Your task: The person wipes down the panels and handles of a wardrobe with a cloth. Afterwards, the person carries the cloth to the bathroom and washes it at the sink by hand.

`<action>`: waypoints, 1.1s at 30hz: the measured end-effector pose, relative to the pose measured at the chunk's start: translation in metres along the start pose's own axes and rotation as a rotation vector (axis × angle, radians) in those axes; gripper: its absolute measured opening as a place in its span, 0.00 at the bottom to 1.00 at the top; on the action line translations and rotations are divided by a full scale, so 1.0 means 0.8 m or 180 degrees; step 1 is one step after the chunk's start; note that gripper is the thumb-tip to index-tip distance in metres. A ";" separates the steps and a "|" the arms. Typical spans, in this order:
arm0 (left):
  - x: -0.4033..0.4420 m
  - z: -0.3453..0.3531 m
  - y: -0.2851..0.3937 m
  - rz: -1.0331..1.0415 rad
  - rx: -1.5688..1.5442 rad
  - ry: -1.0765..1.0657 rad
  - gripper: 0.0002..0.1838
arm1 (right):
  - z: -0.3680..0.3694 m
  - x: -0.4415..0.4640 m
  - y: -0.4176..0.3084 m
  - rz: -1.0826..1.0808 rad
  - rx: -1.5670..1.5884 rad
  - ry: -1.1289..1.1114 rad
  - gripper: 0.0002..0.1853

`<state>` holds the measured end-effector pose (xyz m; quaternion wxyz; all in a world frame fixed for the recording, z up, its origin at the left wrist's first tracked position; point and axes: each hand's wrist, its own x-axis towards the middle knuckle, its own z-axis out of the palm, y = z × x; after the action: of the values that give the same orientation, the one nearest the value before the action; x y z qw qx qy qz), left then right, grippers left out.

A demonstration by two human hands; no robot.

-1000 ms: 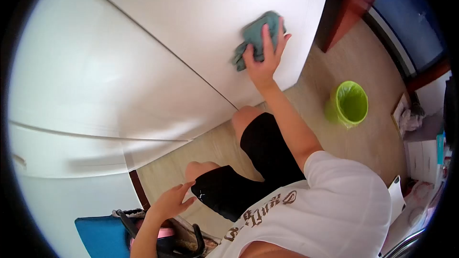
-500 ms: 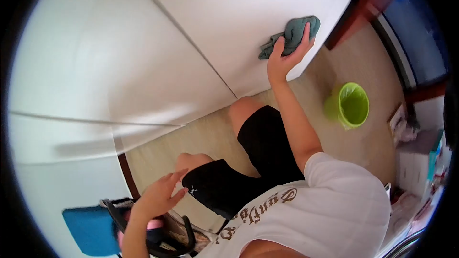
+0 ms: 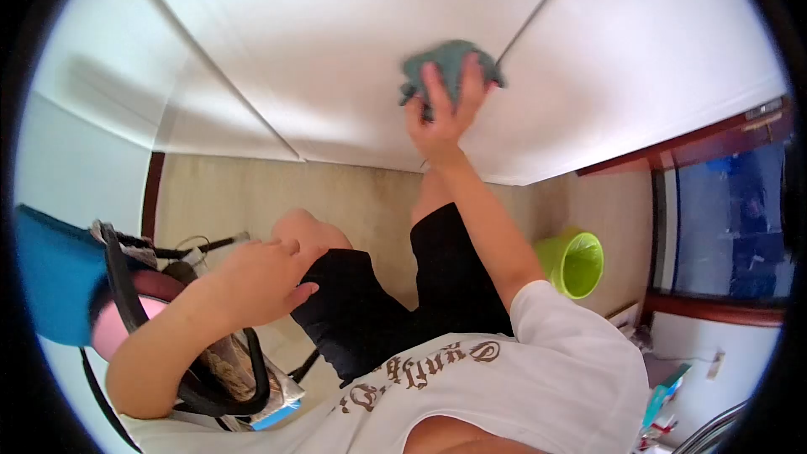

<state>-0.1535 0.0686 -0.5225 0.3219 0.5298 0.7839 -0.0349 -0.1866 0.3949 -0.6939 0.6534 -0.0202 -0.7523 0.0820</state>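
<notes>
A crumpled green cloth (image 3: pixel 454 67) lies pressed against the white cabinet front (image 3: pixel 336 59), close to a seam between two panels. My right hand (image 3: pixel 447 109) is on the cloth, its fingers spread over it and holding it to the surface. My left hand (image 3: pixel 267 279) hangs over my left thigh, near the black shorts (image 3: pixel 361 303), with nothing in it and its fingers loosely apart. The cloth hides part of the panel beneath it.
A green bin (image 3: pixel 576 265) with a liner stands on the floor (image 3: pixel 227 193) at the right. A chair with a blue back (image 3: pixel 55 277) and black armrests is at the left, with a pink item on it. A dark red frame (image 3: pixel 714 307) borders the far right.
My view has turned, so the bin sits lower and the chair nearer the left edge. My right hand and the cloth have moved left across the cabinet, to a panel seam.
</notes>
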 end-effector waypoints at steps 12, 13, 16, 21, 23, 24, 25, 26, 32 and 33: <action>-0.015 0.050 -0.027 0.0013 0.0115 -0.0078 0.27 | 0.080 -0.023 -0.067 -0.2241 0.0351 -0.1757 0.23; -0.014 0.046 -0.023 -0.0055 0.0090 -0.0142 0.26 | 0.081 -0.024 -0.067 -0.2234 0.0401 -0.1827 0.23; -0.013 0.049 -0.020 -0.0091 0.0100 -0.0195 0.26 | 0.097 -0.055 -0.061 -0.2858 0.0583 -0.2423 0.20; -0.014 0.041 -0.011 -0.0198 0.0415 -0.0493 0.30 | 0.133 -0.161 -0.035 -0.4054 0.0682 -0.3044 0.17; -0.013 0.040 -0.009 -0.0198 0.0569 -0.0374 0.33 | 0.143 -0.209 -0.020 -0.4232 0.0672 -0.3125 0.18; -0.010 0.042 -0.005 -0.0322 0.0345 -0.0301 0.32 | 0.144 -0.231 -0.013 -0.4384 0.0727 -0.3429 0.18; -0.010 0.048 -0.005 -0.0303 0.0336 -0.0311 0.32 | 0.146 -0.250 -0.006 -0.4534 0.0773 -0.3733 0.18; -0.008 0.053 -0.004 -0.0370 0.0363 -0.0117 0.28 | 0.147 -0.269 0.000 -0.4745 0.0732 -0.3835 0.19; 0.000 0.061 0.000 -0.0492 0.0282 -0.0061 0.27 | 0.116 -0.348 0.050 -0.4382 0.0660 -0.3455 0.22; 0.000 0.064 0.000 -0.0508 0.0324 0.0059 0.24 | 0.106 -0.354 0.060 -0.4343 0.0636 -0.3487 0.22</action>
<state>-0.1295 0.0485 -0.5633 0.2835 0.4816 0.8238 -0.0954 -0.2332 0.3950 -0.9898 0.1060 0.5331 -0.7973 -0.2626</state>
